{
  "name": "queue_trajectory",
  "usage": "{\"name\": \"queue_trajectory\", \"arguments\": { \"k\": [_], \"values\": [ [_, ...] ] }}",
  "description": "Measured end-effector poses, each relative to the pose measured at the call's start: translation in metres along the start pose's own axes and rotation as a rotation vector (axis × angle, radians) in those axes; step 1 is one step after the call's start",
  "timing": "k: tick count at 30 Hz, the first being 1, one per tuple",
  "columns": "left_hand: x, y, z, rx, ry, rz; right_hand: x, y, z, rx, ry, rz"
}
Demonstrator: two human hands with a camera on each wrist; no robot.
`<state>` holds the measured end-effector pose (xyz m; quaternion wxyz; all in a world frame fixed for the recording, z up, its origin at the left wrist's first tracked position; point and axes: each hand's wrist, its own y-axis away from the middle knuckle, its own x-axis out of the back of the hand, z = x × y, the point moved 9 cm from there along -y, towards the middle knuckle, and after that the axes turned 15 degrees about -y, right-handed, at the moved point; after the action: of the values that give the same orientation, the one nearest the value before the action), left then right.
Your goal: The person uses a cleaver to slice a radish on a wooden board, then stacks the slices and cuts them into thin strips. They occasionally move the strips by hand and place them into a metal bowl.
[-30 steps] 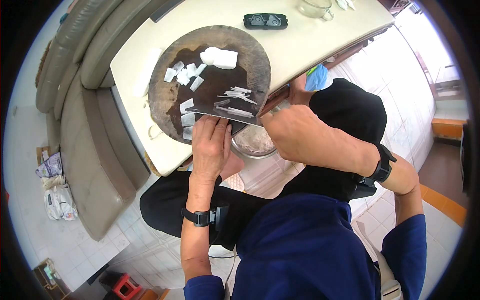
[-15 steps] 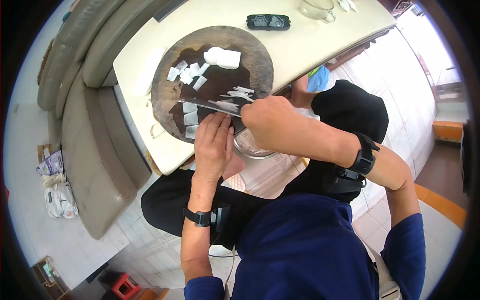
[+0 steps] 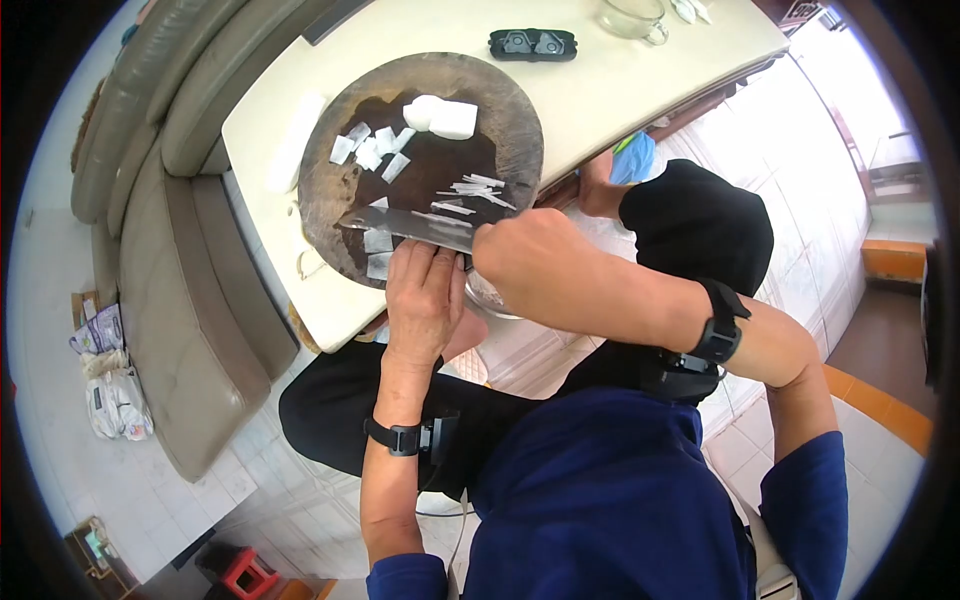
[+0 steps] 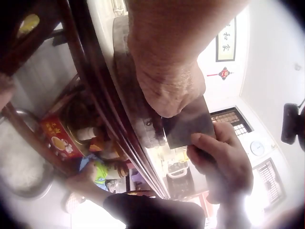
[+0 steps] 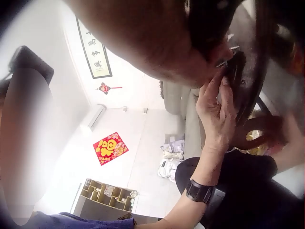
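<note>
In the head view my right hand (image 3: pixel 535 262) grips the handle of a broad steel cleaver (image 3: pixel 408 227), its blade lying across the near part of a round wooden chopping board (image 3: pixel 330 110). My left hand (image 3: pixel 418 295) rests at the board's near edge, fingers fairly straight and fingertips right at the blade; what lies beneath them is hidden. Thin white slices (image 3: pixel 378 240) lie left of the fingers. Beyond the blade are a bundle of cut white strips (image 3: pixel 478 188), several loose white pieces (image 3: pixel 368 155) and a thick white vegetable chunk (image 3: pixel 455 120).
The board stands on a cream table (image 3: pixel 600 90) near its corner. A black case (image 3: pixel 533 45) and a glass cup (image 3: pixel 632 18) are farther back. Below the table edge, a metal basin (image 4: pixel 45 187) holds pale shreds. A grey sofa (image 3: pixel 165 290) stands to the left.
My right hand has moved left with the cleaver, whose blade now shows more of its flat side. The left hand stays nearly in place beside the slices.
</note>
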<state>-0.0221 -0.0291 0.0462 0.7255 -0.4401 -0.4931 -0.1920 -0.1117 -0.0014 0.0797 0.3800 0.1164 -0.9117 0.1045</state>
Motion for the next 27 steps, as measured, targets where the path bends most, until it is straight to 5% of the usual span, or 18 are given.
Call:
{"name": "queue_trajectory", "arguments": {
  "k": [4,13,19,27],
  "values": [
    [0.004,0.001,0.001,-0.013,0.012,0.074,0.012,0.0,0.006,-0.002,-0.01,0.121],
    [0.003,0.001,-0.001,0.0,0.022,0.065,0.009,0.022,0.004,-0.119,0.06,-0.058],
    [0.003,0.004,-0.003,0.016,0.034,0.061,0.003,0.006,-0.002,0.009,0.082,-0.011],
    [0.004,0.005,-0.003,0.016,0.042,0.095,0.013,0.018,0.002,-0.092,-0.039,0.004]
  ]
}}
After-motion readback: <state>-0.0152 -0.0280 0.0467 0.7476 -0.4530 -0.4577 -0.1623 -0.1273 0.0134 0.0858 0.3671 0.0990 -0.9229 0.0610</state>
